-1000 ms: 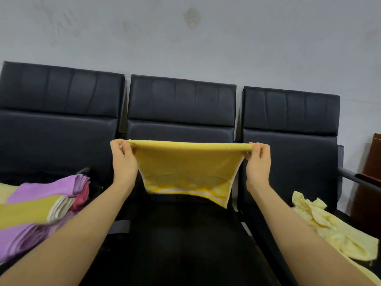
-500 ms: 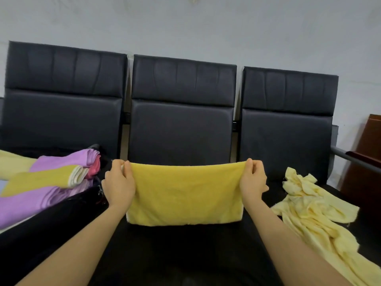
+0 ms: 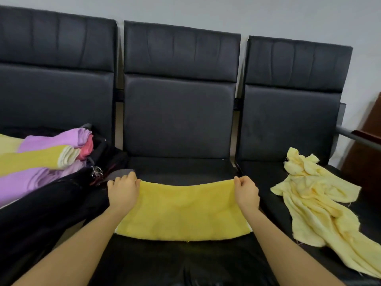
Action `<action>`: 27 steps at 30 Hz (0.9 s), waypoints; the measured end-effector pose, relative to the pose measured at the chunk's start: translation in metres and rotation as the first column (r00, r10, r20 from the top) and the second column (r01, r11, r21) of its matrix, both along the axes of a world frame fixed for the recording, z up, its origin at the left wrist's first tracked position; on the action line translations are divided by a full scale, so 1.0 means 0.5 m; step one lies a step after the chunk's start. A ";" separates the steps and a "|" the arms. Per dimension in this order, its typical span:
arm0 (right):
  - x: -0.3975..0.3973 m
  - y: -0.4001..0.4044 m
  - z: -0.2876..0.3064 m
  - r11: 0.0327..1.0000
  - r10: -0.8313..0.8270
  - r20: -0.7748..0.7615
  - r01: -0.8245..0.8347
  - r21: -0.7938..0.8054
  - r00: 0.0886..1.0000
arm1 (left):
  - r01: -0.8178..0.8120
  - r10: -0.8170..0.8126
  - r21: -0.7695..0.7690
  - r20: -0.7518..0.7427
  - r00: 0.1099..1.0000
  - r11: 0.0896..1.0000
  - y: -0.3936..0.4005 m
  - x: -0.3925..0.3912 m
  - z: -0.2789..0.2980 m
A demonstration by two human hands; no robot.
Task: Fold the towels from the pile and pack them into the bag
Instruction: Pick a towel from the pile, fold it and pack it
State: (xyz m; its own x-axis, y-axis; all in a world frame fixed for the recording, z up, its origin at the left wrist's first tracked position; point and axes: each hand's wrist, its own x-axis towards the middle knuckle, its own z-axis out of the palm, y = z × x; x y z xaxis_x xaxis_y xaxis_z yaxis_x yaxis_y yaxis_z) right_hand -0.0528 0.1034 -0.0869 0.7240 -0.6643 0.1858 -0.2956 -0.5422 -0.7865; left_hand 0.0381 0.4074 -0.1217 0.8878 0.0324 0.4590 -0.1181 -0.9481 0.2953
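Note:
A yellow towel (image 3: 185, 211), folded over, lies flat on the middle seat (image 3: 181, 168) of a row of black chairs. My left hand (image 3: 123, 193) pinches its far left corner and my right hand (image 3: 246, 194) pinches its far right corner, both low on the seat. A crumpled pale yellow towel (image 3: 315, 203) lies on the right seat. On the left seat a black bag (image 3: 53, 199) holds several folded towels (image 3: 41, 159), purple, yellow and pink.
Three black chair backs (image 3: 179, 96) stand against a grey wall. A metal armrest (image 3: 354, 138) and a brown wooden piece of furniture (image 3: 369, 162) are at the far right. A key ring (image 3: 97, 172) hangs at the bag.
Both hands brought the yellow towel down from the air in front of the chair back and laid it flat on the middle seat. The camera tilted downward.

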 end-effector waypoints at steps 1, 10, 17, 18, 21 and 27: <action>0.003 -0.004 -0.009 0.999 0.009 -0.041 -0.011 -0.036 0.999 | 0.019 -0.019 0.003 -0.020 1.000 1.000 -0.002 0.004 -0.010; 0.024 -0.006 -0.058 0.926 -0.010 -0.235 -0.080 -0.370 0.972 | 0.085 -0.079 0.105 -0.054 0.995 0.991 -0.002 0.020 -0.053; 0.053 -0.018 -0.059 0.917 0.097 -0.206 -0.168 -0.362 0.974 | 0.100 -0.100 0.036 -0.007 0.995 0.994 -0.001 0.038 -0.041; 0.056 -0.022 -0.054 0.935 0.113 -0.177 -0.165 -0.315 0.978 | 0.092 -0.091 0.024 -0.012 0.996 0.996 -0.002 0.039 -0.038; 0.061 -0.019 -0.046 0.969 0.119 -0.038 -0.125 -0.215 0.992 | 0.064 -0.058 -0.099 0.057 0.997 0.993 -0.016 0.038 -0.022; 0.050 -0.011 -0.027 0.917 0.048 -0.012 -0.049 -0.395 0.999 | 0.006 -0.010 -0.203 -0.022 1.000 0.979 -0.050 0.023 0.021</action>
